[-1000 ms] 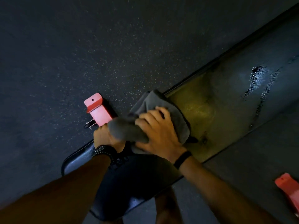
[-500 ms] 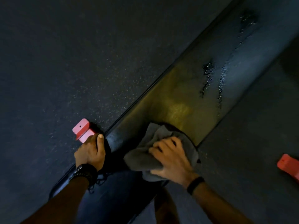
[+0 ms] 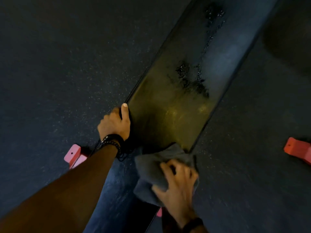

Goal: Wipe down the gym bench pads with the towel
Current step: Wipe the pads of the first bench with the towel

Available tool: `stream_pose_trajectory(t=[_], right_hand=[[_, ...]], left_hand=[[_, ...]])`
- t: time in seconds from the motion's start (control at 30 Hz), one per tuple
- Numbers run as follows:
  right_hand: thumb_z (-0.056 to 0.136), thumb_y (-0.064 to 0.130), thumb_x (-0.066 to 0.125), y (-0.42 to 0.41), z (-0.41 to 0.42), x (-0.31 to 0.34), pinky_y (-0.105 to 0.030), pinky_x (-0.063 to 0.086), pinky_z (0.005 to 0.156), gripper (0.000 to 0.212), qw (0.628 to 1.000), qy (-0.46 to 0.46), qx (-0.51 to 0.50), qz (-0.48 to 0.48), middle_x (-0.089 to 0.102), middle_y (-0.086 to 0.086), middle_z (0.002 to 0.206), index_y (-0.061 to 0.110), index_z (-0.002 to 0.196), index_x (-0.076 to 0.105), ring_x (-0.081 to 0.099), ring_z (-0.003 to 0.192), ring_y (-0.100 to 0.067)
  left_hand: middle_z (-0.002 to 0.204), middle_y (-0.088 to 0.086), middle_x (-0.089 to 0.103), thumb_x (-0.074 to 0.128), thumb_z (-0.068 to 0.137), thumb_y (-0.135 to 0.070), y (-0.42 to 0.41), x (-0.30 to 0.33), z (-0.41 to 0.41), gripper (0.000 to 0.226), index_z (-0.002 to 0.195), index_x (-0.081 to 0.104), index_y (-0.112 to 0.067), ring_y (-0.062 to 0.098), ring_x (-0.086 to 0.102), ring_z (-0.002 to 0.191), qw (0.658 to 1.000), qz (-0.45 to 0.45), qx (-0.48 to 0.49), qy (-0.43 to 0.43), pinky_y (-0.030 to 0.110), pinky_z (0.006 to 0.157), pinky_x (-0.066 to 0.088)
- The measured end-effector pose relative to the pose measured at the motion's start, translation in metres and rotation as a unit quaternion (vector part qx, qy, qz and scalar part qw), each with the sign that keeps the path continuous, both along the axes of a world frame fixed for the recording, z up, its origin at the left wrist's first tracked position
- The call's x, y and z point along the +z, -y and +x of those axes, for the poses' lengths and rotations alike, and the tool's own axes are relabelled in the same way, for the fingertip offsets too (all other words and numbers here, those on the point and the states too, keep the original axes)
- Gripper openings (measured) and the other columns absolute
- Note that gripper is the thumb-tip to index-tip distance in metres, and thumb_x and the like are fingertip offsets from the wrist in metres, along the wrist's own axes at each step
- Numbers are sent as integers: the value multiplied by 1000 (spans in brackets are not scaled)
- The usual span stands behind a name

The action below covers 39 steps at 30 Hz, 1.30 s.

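towel (image 3: 152,167): gripped by right hand (image 3: 176,182), blurred, on bench pad (image 3: 168,106)
left hand (image 3: 116,123): curled over pad's left edge, fingers hidden
wet patch (image 3: 191,81): beyond towel, dim

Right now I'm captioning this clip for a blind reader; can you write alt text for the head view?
Seen from above, a person's right hand presses a grey towel onto a long black bench pad, while the left hand grips the pad's edge. Wet droplets glisten farther along the pad; red frame feet rest on dark speckled flooring.
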State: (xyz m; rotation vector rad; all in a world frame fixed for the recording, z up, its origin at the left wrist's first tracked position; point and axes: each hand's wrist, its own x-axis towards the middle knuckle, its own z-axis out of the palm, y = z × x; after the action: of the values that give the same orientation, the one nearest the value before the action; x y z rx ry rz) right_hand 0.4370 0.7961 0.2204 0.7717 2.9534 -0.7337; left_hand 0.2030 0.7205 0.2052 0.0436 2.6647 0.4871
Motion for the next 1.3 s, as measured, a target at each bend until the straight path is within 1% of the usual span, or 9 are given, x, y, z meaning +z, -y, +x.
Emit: stream_pose_trajectory(t=[0.2,0.3,0.43,0.6,0.67,0.97,1.07,1.17,1.3], right_hand=[[84,51,53,-162,-130,-14,-60,34,107,66,899,-83,-430,-7,34,-15,153,22,143,47,31,140,-35],[87,63,44,-118,-95,-20,-51,27,119,75,920,-110,-372,-63,26,-12,160,26,152,34,25,148,-27],[82,73,49,18,-10,1,-49,30,118,71,886,-73,-403,-219,31,2,158,61,145,17,32,145,-15],[81,61,55,-133,-98,-23,-45,47,103,72,852,-150,-480,-146,61,-7,131,15,136,54,58,120,-20],[87,53,58,-191,-133,-30,-45,49,100,63,851,-152,-493,-101,62,-6,131,14,137,55,58,120,-19],[93,60,45,-27,-46,-4,-49,27,117,66,949,-9,-310,-56,14,-12,163,26,149,37,21,149,-32],[93,56,52,-105,-98,-14,-53,26,119,66,914,-55,-400,-38,9,-12,164,18,147,42,18,150,-30],[92,51,55,-155,-185,-13,-56,32,111,58,883,-7,-465,67,39,-15,149,20,141,50,38,136,-34],[87,53,57,-84,-199,6,-52,31,110,65,985,50,-97,131,48,-7,137,28,144,39,45,126,-29]], left_hand=[[105,27,63,21,100,-54,-3,1,3,65,110,63,-5,43,57,100,999,-14,6,-31,46,84,40],[104,29,63,23,101,-53,-5,3,4,65,111,63,-3,45,57,99,999,-21,15,-24,47,85,40],[102,33,63,27,101,-48,-7,7,4,61,114,63,-1,47,57,96,999,-19,25,-16,48,83,41],[99,32,64,28,103,-46,-8,6,4,59,107,65,0,47,58,93,999,-13,19,-37,46,79,41],[96,31,64,27,103,-46,-7,3,4,59,104,65,0,46,59,91,999,-15,17,-40,46,78,41],[88,34,63,31,102,-43,-7,4,3,56,100,64,1,48,59,84,999,-20,26,-31,43,70,37],[84,32,63,24,99,-51,-6,0,4,66,95,64,0,46,60,81,999,-19,18,-48,41,68,35],[81,31,63,18,93,-53,-4,-2,4,68,94,63,-1,45,60,78,998,-24,10,-62,42,68,37],[81,32,63,18,92,-53,-5,-1,4,69,96,63,-1,46,61,78,998,-26,8,-54,43,67,39]])
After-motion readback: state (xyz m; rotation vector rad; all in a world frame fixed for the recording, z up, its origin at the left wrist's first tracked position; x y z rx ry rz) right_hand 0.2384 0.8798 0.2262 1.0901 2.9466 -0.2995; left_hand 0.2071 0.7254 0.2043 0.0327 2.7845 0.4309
